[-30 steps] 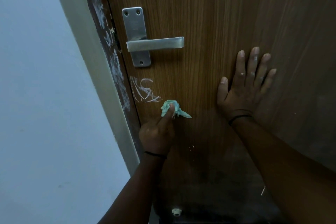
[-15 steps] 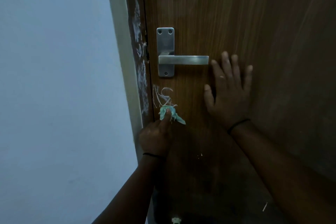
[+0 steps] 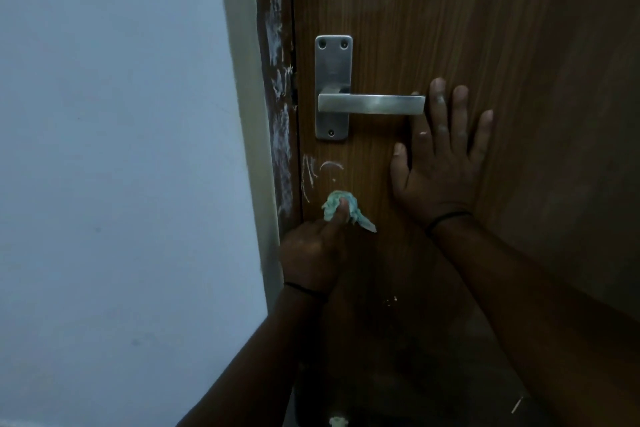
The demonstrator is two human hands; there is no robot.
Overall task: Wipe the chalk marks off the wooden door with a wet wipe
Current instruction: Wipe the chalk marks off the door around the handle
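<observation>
The left hand [image 3: 313,250] presses a crumpled, pale green wet wipe [image 3: 341,206] against the wooden door [image 3: 450,10] with one extended finger, the rest of the hand curled; the wipe sits just below the lever handle [image 3: 372,104] and near the door's left edge. The right hand [image 3: 441,163] holds nothing and lies flat and spread on the door, its fingertips just beside the end of the lever, apparently bracing it.

The job looks partly done. Just above the wipe, chalk marks [image 3: 311,177] remain on the door face: a few upright strokes near the edge and a short arc to their right. Around the wipe itself the wood looks clean. Heavier white chalk smears [image 3: 282,135] run down the dark door frame [image 3: 273,62] beside the door, untouched as far as can be seen. A few pale specks [image 3: 389,302] show lower on the door
</observation>
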